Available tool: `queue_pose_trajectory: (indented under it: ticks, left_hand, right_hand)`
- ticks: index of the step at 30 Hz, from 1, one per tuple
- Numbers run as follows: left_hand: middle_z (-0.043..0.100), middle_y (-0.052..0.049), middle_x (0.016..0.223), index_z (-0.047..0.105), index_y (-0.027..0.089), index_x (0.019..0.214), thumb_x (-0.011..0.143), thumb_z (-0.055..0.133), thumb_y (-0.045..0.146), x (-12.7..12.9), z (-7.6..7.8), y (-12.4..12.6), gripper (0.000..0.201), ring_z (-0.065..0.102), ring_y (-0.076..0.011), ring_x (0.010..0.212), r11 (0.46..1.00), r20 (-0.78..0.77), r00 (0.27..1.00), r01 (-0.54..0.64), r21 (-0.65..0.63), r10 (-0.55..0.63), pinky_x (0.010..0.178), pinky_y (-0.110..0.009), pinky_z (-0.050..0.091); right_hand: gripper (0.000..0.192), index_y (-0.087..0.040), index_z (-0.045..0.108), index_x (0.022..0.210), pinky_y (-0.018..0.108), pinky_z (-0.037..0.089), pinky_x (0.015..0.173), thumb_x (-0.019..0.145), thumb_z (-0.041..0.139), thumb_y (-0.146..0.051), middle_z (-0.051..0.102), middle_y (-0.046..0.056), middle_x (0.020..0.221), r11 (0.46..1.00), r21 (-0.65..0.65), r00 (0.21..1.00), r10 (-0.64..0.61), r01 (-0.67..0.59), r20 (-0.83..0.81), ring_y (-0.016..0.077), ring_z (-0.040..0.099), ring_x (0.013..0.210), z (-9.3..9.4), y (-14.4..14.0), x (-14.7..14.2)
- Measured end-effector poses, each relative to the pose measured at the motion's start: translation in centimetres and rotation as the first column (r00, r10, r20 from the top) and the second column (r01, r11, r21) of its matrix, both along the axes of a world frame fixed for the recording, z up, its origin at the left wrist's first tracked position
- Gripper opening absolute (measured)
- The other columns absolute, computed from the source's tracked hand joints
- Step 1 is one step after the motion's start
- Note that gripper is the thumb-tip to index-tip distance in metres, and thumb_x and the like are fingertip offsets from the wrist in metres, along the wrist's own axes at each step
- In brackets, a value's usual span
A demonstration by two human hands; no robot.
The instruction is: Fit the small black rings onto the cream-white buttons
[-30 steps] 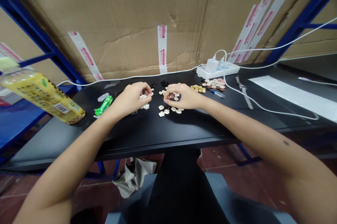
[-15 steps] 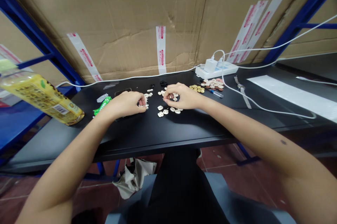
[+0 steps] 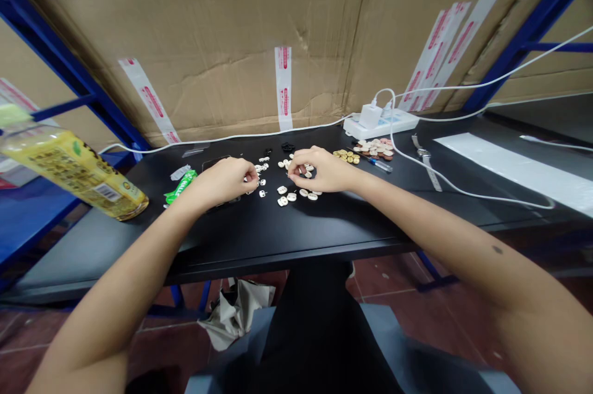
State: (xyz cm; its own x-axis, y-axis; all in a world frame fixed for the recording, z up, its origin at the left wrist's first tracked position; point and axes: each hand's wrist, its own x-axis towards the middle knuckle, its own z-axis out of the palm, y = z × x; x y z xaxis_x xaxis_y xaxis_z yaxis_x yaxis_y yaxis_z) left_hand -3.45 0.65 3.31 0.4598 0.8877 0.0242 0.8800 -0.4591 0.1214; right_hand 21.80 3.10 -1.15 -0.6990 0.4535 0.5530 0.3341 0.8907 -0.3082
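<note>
My left hand (image 3: 231,181) is curled low over a scatter of small white pieces (image 3: 262,183), its thumb and fingertips drawn together. Whether a piece is between those fingertips cannot be made out. To the right, my right hand (image 3: 319,170) rests with thumb and forefinger pinched above larger cream oval pieces (image 3: 291,196) with dark marks on them. Anything in that pinch is too small to name. Under my left wrist lies a dark phone-like object (image 3: 217,161), mostly covered. Small black pieces (image 3: 288,147) sit just behind the white and cream ones.
Yellow pieces (image 3: 347,156), pinkish pieces (image 3: 376,147) and a blue-tipped screwdriver (image 3: 380,165) lie to the right, near a white power strip (image 3: 393,122) with cables and a watch (image 3: 428,165). At left are a green wrapper (image 3: 182,186) and a leaning drink bottle (image 3: 83,168).
My left fingers have shifted slightly up and closed together, and small white pieces beside them now lie spread to the right. My right hand has hardly moved.
</note>
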Motion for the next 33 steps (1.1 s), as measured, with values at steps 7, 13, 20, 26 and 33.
queue_pose_trajectory:
  ticks: [7, 13, 20, 26, 33]
  left_hand:
    - [0.072, -0.015, 0.097, 0.060, 0.015, 0.110, 0.097, 0.035, 0.034, -1.7, 1.3, 0.7, 0.035, 0.068, -0.0286, 0.084, 0.932, -0.063, 0.970, -0.205, 0.299, 0.234, 0.075, -0.037, 0.047]
    - [0.074, -0.014, 0.103, 0.058, 0.018, 0.110, 0.097, 0.033, 0.032, -3.1, 1.3, 1.6, 0.031, 0.069, -0.0301, 0.088, 0.936, -0.114, 0.946, -0.273, 0.220, 0.303, 0.077, -0.038, 0.047]
    - [0.078, -0.004, 0.096, 0.058, 0.023, 0.102, 0.094, 0.039, 0.033, -3.6, 1.2, 2.0, 0.023, 0.069, -0.0262, 0.085, 0.954, -0.063, 0.955, -0.283, 0.098, 0.290, 0.072, -0.034, 0.044]
    - [0.079, -0.003, 0.096, 0.059, 0.022, 0.104, 0.095, 0.036, 0.034, -3.2, 1.5, 1.6, 0.027, 0.070, -0.0254, 0.085, 0.943, -0.104, 0.938, -0.324, 0.079, 0.331, 0.071, -0.034, 0.045]
    - [0.078, -0.005, 0.096, 0.060, 0.022, 0.104, 0.094, 0.037, 0.033, -3.3, 1.5, 1.6, 0.027, 0.069, -0.0283, 0.087, 0.934, -0.081, 0.937, -0.327, 0.141, 0.341, 0.078, -0.038, 0.047]
  right_hand:
    - [0.009, -0.017, 0.067, 0.082, 0.031, 0.041, 0.078, 0.084, 0.059, -0.018, 0.068, 0.002, 0.082, 1.000, -0.016, 1.000, -0.005, 0.005, 0.016, 0.0129, 0.057, 0.072, 0.1, 0.0, 0.0]
    - [0.009, -0.016, 0.067, 0.082, 0.031, 0.042, 0.078, 0.084, 0.059, -0.019, 0.067, 0.002, 0.081, 1.000, -0.008, 1.000, 0.004, -0.004, 0.015, 0.0124, 0.056, 0.071, 0.2, 0.0, 0.0]
    - [0.008, -0.016, 0.066, 0.081, 0.030, 0.041, 0.079, 0.084, 0.059, -0.017, 0.067, 0.002, 0.082, 1.000, -0.005, 1.000, 0.000, 0.000, 0.022, 0.0128, 0.057, 0.072, 0.2, 0.0, 0.0]
    - [0.007, -0.017, 0.065, 0.080, 0.030, 0.041, 0.077, 0.083, 0.059, -0.017, 0.068, 0.002, 0.081, 1.000, -0.011, 1.000, 0.004, -0.004, 0.021, 0.0132, 0.057, 0.071, 0.2, 0.1, 0.1]
    - [0.007, -0.016, 0.066, 0.080, 0.030, 0.041, 0.078, 0.083, 0.059, -0.018, 0.067, 0.002, 0.080, 1.000, -0.005, 1.000, 0.004, -0.004, 0.009, 0.0128, 0.057, 0.071, 0.2, 0.0, 0.1]
